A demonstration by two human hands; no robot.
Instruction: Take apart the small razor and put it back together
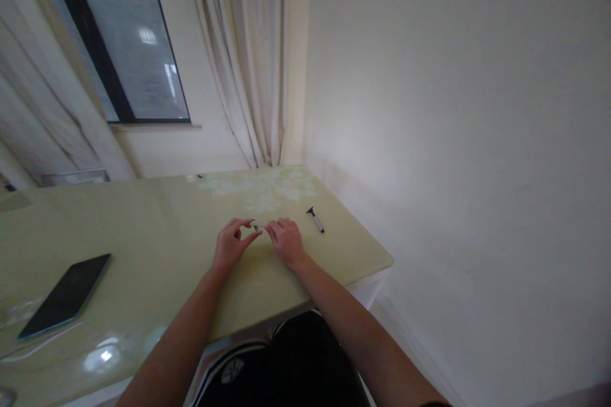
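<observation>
A small white-and-dark piece (258,227), too small to name, is held between my two hands just above the table. My left hand (231,245) is closed in a loose pinch, its thumb and index finger at the left end of the piece. My right hand (286,241) grips the other end, with its fingers pressed together and partly hiding it. A razor (316,220) with a dark head and a grey handle lies on the table to the right of my right hand, apart from it.
The pale green glossy table (157,235) meets the wall along its right side. A dark tablet (67,296) lies at the left, with a white cable (45,341) beside it. A small dark object (199,176) sits at the far edge, before the curtain (252,63).
</observation>
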